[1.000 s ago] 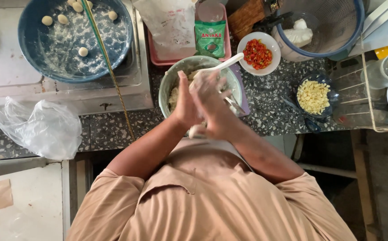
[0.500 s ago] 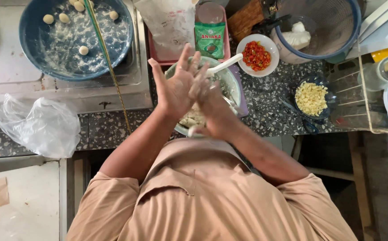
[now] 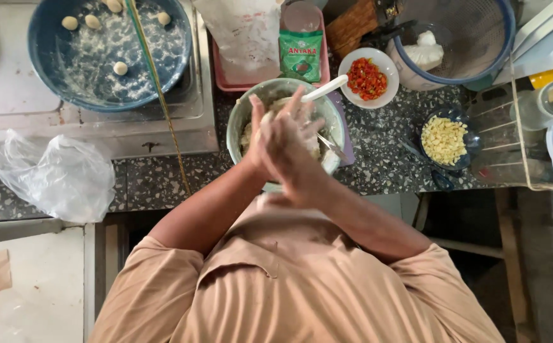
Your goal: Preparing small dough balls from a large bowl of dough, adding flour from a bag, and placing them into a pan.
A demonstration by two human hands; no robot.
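While we look straight down from the head camera, our two hands meet palm to palm over the grey mixing bowl (image 3: 245, 121) at the counter's front edge. Our right hand (image 3: 292, 143) lies on top, fingers stretched toward the upper right; our left hand (image 3: 257, 143) is pressed under it, only its thumb side and wrist showing. Whatever sits between the palms is hidden, so we cannot tell if either hand grips anything; both look flat rather than clenched. Pale dough (image 3: 246, 136) shows inside the bowl on the left, just below the hands. A white spoon handle (image 3: 325, 88) sticks out over the bowl's upper right rim, and a metal utensil (image 3: 335, 148) leans inside the bowl at right.

Up left, a wide blue pan (image 3: 108, 89) sits on the metal stove top (image 3: 9, 95), dusted with flour, with small dough balls (image 3: 119, 68) well apart in it. A thin stick (image 3: 156, 89) crosses the pan's right side and runs down onto the counter. A crumpled clear plastic bag (image 3: 47, 174) lies on the speckled counter (image 3: 391, 152) at left. Behind the bowl, a pink tray (image 3: 222, 79) holds a floury bag (image 3: 245, 32) and a green packet (image 3: 300, 56). Right of that, a small white dish of chopped red chilli (image 3: 367, 77), then a dark bowl of pale chopped bits (image 3: 443, 141). A blue basket (image 3: 473, 38) sits at top right beside a wire rack (image 3: 518, 133).
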